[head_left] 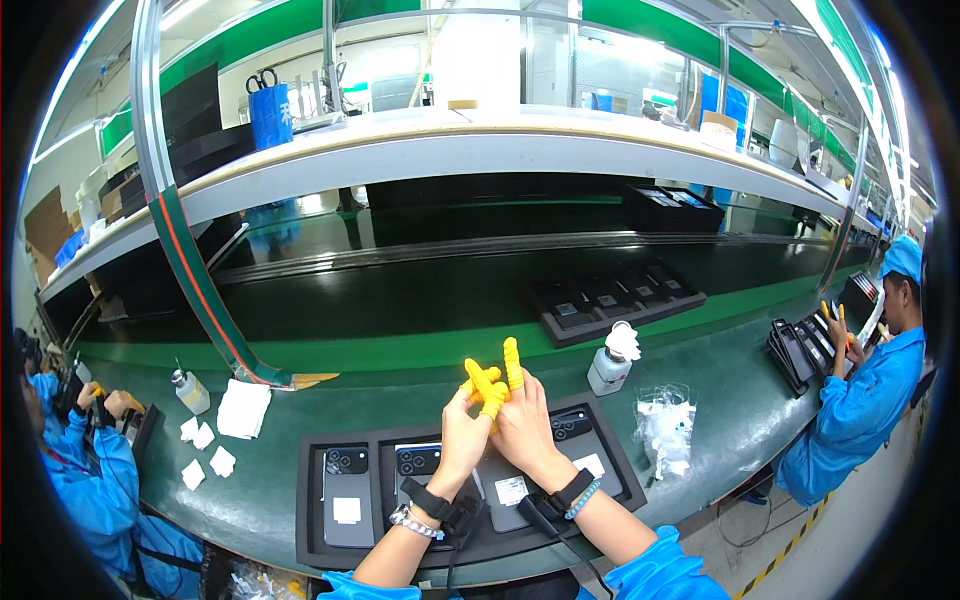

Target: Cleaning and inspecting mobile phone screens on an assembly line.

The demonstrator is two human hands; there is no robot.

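My left hand (463, 432) and my right hand (523, 425) meet above a black tray (309, 510), both wearing yellow finger cots. Bent fingers of the left hand press together against the right hand's thumb side; whatever lies between them is hidden. On the right hand the index finger points up and the others are partly stretched, with nothing visible held. Several dark smartphones lie camera side up in the tray's compartments, most showing a white label. One phone (347, 485) shows fully at the left; my wrists and forearms partly cover the middle ones.
A pump bottle (608, 372) with white material on top and a clear plastic bag (665, 430) stand right. Left are white cloths (244, 408), small white pads and another bottle (190, 391). Another black tray (615, 300) lies beyond. Co-workers in blue (850, 410) sit either side.
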